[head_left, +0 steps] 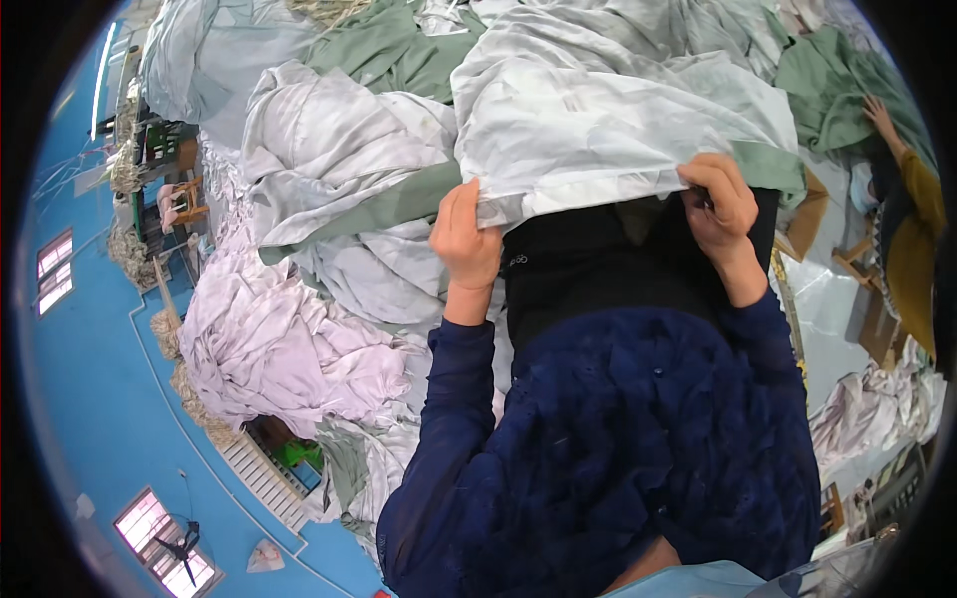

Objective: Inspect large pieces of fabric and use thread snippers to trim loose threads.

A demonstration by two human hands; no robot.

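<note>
The person's left hand point(465, 239) and right hand point(720, 204) each pinch the near hem of a pale grey-white sheet point(598, 120), which is spread up and away from the body over a heap of linen. The left fingers point(461, 204) are curled tight over the edge with the cloth folded under them; the right fingers point(710, 179) are closed on the hem near a sage-green border strip point(773, 164). Both hands sit at about the same height, well apart, with the hem stretched between them.

To handle this well, it seems best to keep the grip right on the hem, hold the two hands level and keep the edge taut so the cloth does not sag or twist, and lift it free of the pile below rather than dragging it across.

Counted: two hands of the wearer, one sheet held. Beside it lie one crumpled white bundle point(339, 135), one pale lilac heap point(279, 349) lower left, and at least two green cloths point(384, 50) at the top. One other person's hand point(879, 115) rests on green fabric point(832, 90) at upper right.
</note>
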